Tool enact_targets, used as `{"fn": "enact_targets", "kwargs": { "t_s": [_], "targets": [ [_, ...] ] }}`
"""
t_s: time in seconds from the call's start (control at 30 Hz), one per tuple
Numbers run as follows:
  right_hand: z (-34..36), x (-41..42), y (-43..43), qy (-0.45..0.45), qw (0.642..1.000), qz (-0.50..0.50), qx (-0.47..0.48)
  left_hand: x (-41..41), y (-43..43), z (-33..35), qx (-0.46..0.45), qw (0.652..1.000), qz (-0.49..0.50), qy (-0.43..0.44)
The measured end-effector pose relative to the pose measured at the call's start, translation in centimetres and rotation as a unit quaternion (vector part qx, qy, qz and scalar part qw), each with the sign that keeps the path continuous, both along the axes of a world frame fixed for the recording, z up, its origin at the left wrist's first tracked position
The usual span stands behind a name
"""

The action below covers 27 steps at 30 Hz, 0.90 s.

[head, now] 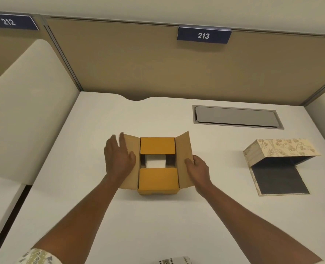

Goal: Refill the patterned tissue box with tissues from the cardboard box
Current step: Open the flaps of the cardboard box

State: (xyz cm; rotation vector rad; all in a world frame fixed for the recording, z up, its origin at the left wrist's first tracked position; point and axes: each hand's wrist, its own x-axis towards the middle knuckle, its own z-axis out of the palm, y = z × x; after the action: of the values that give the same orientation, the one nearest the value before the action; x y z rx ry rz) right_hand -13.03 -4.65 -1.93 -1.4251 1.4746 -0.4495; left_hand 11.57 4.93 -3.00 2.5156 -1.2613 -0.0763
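Observation:
A small cardboard box [157, 181] stands at the middle of the white desk [157, 225]. Its two long side flaps are spread outward and its two orange inner flaps lie folded in. White tissues [156, 162] show through the gap between them. My left hand [118, 159] lies flat on the left flap, fingers apart. My right hand [197, 168] pinches the edge of the right flap. The patterned tissue box [279, 149], cream with a floral print, rests to the right with its lid swung open and a dark inside [279, 180].
A grey cable hatch [236, 117] is set into the desk at the back right. Tan partition walls [157, 60] close the desk at the back and sides, with a sign reading 213 [203, 35]. A patterned object [175, 261] peeks in at the bottom edge.

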Motion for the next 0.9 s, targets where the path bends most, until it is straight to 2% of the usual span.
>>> {"fn": "enact_targets", "kwargs": {
  "t_s": [0.1, 0.2, 0.3, 0.4, 0.53, 0.63, 0.73, 0.9],
  "targets": [
    [-1.0, -0.9, -0.4, 0.009, 1.0, 0.011, -0.015, -1.8, 0.2, 0.2, 0.016, 0.979, -0.184, -0.091],
    [-1.8, -1.5, -0.5, 0.006, 1.0, 0.012, -0.017, -4.1, 0.7, 0.4, 0.037, 0.945, -0.314, -0.085],
    [-2.3, -2.1, -0.5, 0.016, 1.0, 0.009, -0.025, -5.3, 1.1, 0.3, 0.16, 0.932, -0.326, 0.021],
    [-2.6, -2.6, -0.3, 0.065, 0.997, 0.015, -0.048, -5.7, 1.2, 0.0, 0.234, 0.916, -0.325, 0.03],
    [-2.9, -2.9, -0.3, 0.172, 0.974, 0.064, -0.133, -6.1, 1.4, 0.4, 0.176, 0.922, -0.345, -0.023],
    [-2.6, -2.6, -0.6, 0.233, 0.932, 0.136, -0.242, -7.0, 2.0, 1.2, 0.114, 0.922, -0.369, -0.04],
    [-2.1, -2.0, -0.9, 0.252, 0.89, 0.197, -0.325, -7.6, 3.1, 1.7, 0.052, 0.911, -0.406, -0.052],
    [-1.8, -1.4, -1.1, 0.299, 0.815, 0.242, -0.433, -9.0, 6.0, 2.4, 0.027, 0.904, -0.426, 0.023]
  ]
}}
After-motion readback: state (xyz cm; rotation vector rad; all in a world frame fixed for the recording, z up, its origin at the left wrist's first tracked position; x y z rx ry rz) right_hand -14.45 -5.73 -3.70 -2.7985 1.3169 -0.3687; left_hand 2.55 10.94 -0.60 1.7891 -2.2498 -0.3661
